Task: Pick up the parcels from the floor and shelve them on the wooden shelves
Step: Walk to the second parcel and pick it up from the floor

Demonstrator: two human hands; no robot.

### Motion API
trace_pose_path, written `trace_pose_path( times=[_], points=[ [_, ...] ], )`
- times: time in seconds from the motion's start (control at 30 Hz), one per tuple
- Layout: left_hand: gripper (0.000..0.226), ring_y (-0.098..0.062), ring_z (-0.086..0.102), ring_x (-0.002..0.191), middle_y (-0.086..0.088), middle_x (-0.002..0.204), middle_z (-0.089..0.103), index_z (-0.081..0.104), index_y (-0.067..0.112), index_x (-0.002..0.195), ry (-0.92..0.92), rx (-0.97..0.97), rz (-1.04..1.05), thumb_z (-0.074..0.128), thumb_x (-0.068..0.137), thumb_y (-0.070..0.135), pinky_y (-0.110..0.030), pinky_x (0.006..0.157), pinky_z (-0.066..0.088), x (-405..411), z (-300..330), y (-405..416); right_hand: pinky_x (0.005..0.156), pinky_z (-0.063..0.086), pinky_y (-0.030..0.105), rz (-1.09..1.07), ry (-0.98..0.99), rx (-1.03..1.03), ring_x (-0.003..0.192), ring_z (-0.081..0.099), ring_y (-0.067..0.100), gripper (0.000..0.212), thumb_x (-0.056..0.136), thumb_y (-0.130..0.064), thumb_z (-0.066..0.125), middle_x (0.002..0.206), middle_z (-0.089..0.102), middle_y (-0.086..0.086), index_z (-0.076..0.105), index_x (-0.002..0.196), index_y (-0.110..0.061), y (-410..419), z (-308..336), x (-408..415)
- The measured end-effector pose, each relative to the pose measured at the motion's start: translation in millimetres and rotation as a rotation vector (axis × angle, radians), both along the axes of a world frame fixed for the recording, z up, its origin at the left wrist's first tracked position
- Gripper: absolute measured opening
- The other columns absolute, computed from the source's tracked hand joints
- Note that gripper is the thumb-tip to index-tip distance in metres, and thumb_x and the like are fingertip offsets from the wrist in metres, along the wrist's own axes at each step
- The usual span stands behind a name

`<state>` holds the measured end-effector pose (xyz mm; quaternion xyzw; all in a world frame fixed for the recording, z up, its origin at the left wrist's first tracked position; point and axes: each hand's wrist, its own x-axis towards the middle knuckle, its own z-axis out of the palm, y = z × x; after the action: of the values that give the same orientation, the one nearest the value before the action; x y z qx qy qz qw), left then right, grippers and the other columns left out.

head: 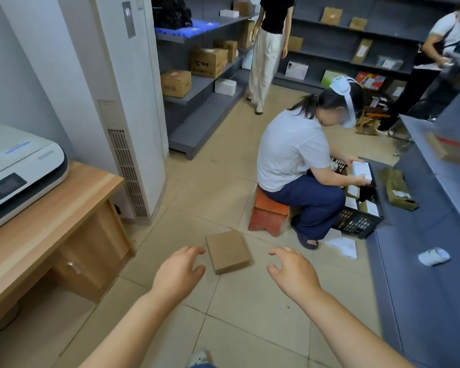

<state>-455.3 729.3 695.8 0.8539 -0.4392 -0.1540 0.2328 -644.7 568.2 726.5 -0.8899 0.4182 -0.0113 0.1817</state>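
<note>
A flat brown cardboard parcel [227, 251] lies on the tiled floor in front of me. My left hand [178, 272] hovers just left of it, fingers spread and curled, holding nothing. My right hand [292, 272] is to the parcel's right, a short gap away, also open and empty. Neither hand touches the parcel. Grey shelves [207, 83] with several boxes stand at the back left, and another grey shelf unit [420, 235] runs along the right, with a small white packet [434, 256] and a green parcel [396, 188] on it.
A person sits on an orange stool [268, 212] beside a black crate [359, 221] of parcels, right of my parcel. Two more people stand at the back. A wooden desk [51, 229] with a printer [16, 171] is at the left, next to a white floor air conditioner [128, 107]. Papers [341, 244] lie on the floor.
</note>
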Motion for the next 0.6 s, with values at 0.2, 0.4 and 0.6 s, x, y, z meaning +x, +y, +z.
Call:
trace_pose_path(
  times=[0.2, 0.4, 0.6],
  points=[
    [0.039, -0.014, 0.055, 0.106, 0.004, 0.120, 0.058, 0.051, 0.024, 0.124, 0.033, -0.019, -0.002, 0.053, 0.085, 0.026, -0.027, 0.081, 0.044, 62.3, -1.7, -87.1, 0.089, 0.040, 0.027, -0.026, 0.006, 0.004, 0.118, 0.050, 0.017, 0.037, 0.087, -0.027, 0.051, 0.128, 0.057, -0.003, 0.055, 0.124, -0.022, -72.8, -0.3, 57.4],
    [0.040, -0.014, 0.056, 0.107, 0.003, 0.121, 0.058, 0.051, 0.024, 0.125, 0.069, 0.027, -0.029, 0.052, 0.085, 0.025, -0.027, 0.081, 0.045, 91.9, -15.9, -153.9, 0.088, 0.041, 0.027, -0.043, 0.017, 0.042, 0.117, 0.050, 0.016, 0.036, 0.088, -0.026, 0.051, 0.127, 0.057, -0.004, 0.056, 0.123, -0.022, -129.3, -10.9, 86.3],
    [0.039, -0.013, 0.056, 0.107, 0.004, 0.122, 0.057, 0.051, 0.024, 0.125, 0.088, 0.073, 0.001, 0.052, 0.086, 0.027, -0.027, 0.081, 0.045, 108.2, -35.2, -212.8, 0.088, 0.042, 0.028, -0.002, 0.040, 0.088, 0.116, 0.052, 0.017, 0.036, 0.089, -0.026, 0.051, 0.127, 0.057, -0.001, 0.055, 0.124, -0.020, -200.2, -29.4, 110.2]
  ],
)
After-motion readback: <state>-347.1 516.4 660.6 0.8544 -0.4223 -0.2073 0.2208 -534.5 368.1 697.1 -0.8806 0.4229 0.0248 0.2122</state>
